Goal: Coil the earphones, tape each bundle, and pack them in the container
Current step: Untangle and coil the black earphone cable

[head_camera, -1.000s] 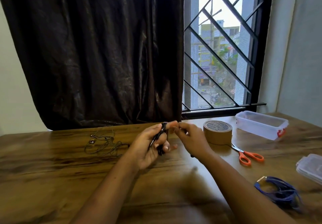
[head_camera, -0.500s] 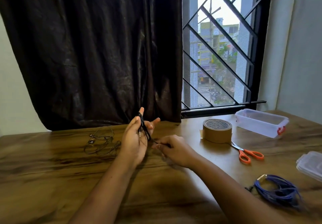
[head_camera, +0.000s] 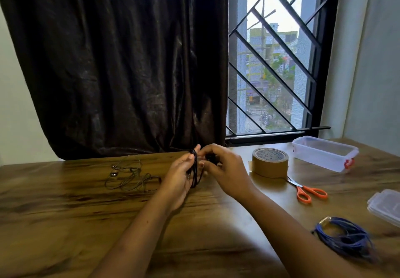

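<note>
My left hand holds the coiled black earphone cable just above the bench, with its fingers lightly closed on the loops. My right hand pinches the free end. I'd wrap that tail snugly and evenly, so the bundle holds until I reach the brown tape roll.

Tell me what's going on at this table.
A person is coiling black earphones: the cord loops around the left hand, while the right hand pinches more of the cord beside it. Nothing looks packed yet: the container appears empty. The tape and scissors lie untouched next to it. A loose grey pair waits on the left, and a blue bundle lies on the right.
</note>
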`<state>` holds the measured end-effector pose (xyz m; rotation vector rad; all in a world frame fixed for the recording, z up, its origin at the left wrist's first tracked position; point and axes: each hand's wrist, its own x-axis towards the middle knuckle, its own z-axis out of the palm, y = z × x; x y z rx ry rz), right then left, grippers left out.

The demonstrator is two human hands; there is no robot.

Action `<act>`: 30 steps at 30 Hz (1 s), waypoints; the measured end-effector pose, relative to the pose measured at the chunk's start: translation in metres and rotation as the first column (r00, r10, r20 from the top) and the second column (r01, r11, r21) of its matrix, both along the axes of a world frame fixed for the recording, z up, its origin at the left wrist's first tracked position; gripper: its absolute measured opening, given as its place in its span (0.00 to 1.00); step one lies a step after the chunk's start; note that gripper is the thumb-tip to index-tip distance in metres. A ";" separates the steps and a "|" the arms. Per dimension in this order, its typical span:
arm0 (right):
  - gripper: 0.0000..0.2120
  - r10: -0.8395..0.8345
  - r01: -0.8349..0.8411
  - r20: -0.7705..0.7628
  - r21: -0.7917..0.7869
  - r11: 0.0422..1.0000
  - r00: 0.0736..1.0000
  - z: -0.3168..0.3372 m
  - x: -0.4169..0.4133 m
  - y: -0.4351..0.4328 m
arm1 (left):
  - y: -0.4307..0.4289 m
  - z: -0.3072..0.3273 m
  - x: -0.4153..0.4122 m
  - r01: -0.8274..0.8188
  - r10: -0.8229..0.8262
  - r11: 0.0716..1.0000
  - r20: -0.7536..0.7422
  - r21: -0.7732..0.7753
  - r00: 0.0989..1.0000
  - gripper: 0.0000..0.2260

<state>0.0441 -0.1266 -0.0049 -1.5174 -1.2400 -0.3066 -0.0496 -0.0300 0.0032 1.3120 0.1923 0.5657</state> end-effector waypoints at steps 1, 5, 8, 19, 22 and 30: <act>0.10 -0.008 0.008 -0.066 0.008 1.000 0.998 0.000 0.001 -0.001 | -0.003 -0.001 0.001 0.018 -0.018 1.000 -0.012 0.007 1.000 0.16; 0.11 -0.008 0.013 -0.222 0.022 1.000 0.975 -0.006 0.007 0.002 | -0.008 0.000 0.001 0.055 -0.055 0.998 -0.043 -0.015 0.998 0.14; 0.11 0.048 -0.038 -0.335 0.037 0.999 0.941 -0.007 0.007 0.004 | -0.009 0.000 0.000 0.051 -0.051 0.999 -0.051 -0.001 0.997 0.14; 0.05 0.213 -0.236 -0.483 0.012 0.972 0.849 -0.004 0.002 -0.004 | -0.011 0.004 -0.004 -0.024 0.024 0.999 0.015 -0.029 1.000 0.15; 0.06 0.237 -0.251 -0.491 0.037 0.967 0.838 -0.005 0.000 -0.005 | -0.014 0.005 -0.003 0.002 -0.001 1.000 0.029 -0.017 1.000 0.15; 0.12 0.262 -0.214 -0.513 0.151 0.965 0.818 -0.002 -0.008 -0.001 | -0.016 0.005 -0.005 0.018 -0.019 0.999 0.016 0.051 1.000 0.13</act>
